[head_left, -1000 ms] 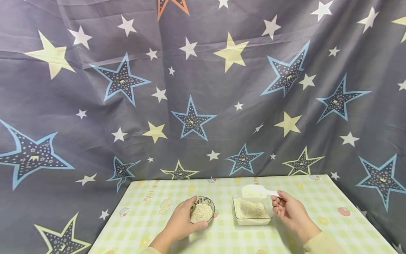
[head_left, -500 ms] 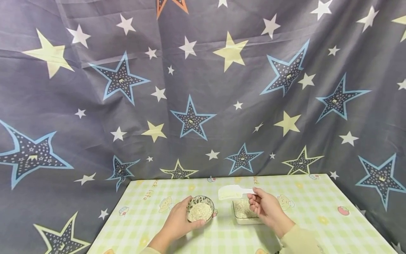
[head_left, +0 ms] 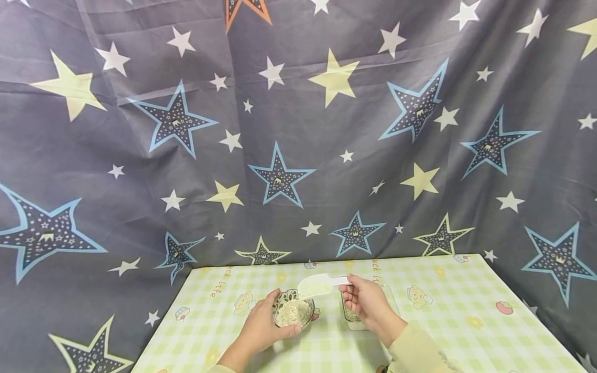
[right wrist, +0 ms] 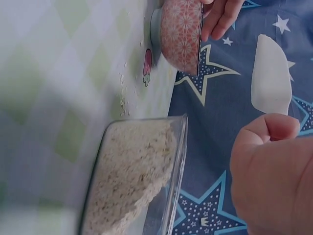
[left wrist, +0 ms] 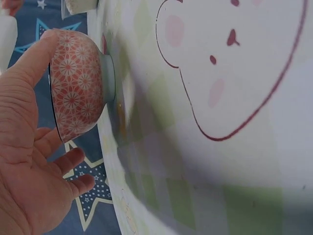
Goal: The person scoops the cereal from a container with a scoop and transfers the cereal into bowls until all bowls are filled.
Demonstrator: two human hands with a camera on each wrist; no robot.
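My left hand (head_left: 261, 324) holds a small bowl (left wrist: 76, 83), thumb and fingers spread around its rim. Outside, the bowl is red with white flowers; inside, it has a dark leafy pattern and a heap of pale oat-like flakes (head_left: 295, 314). A white plastic scoop (head_left: 317, 286) is pinched by its handle in my right hand (head_left: 368, 305). In the head view the scoop's blade overlaps the bowl's far right rim, with pale flakes on it. A clear glass container (right wrist: 178, 166) of the same flakes stands under my right hand, which partly hides it in the head view.
A green checked tablecloth (head_left: 466, 336) with cartoon prints covers the table. A few spilled flakes (right wrist: 122, 100) lie between the container and the bowl. Behind the table hangs a dark star-patterned curtain (head_left: 308, 124).
My right hand has carried the scoop left, from above the glass container to the bowl's rim. My left hand has stayed at the bowl.
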